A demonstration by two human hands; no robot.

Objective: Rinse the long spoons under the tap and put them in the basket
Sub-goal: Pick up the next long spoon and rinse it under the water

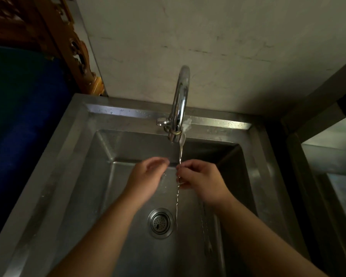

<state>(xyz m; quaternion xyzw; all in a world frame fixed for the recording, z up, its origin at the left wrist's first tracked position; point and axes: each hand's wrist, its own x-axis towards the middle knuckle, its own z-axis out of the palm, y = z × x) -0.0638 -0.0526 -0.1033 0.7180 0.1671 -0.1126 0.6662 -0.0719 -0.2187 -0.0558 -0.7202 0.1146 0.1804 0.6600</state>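
Forearms: two bare forearms reach in from the bottom edge over the basin.
Drain: a round perforated metal drain strainer (160, 222) sits in the basin floor between the forearms, just left of where the water lands.
Sink: a deep rectangular stainless-steel sink (72, 176), wet, with droplets along its back rim.
Right hand: the right hand (202, 180) is curled, fingers pinched on a long thin metal spoon (179, 156); the handle runs up out of the fingers, its bowl right at the tap outlet.
Left hand: the left hand (148, 176) is loosely cupped and grips nothing, fingertips near the stream and the spoon handle.
Water: a thin stream of water (177, 200) falls past the right hand to the basin floor.
Tap: a curved chrome gooseneck tap (181, 100) with a small side lever stands on the back rim.
Wall: a plain stained pale wall (208, 47) rises behind the sink.
Left side: a carved wooden frame (78, 50) above a dark blue surface (24, 116).
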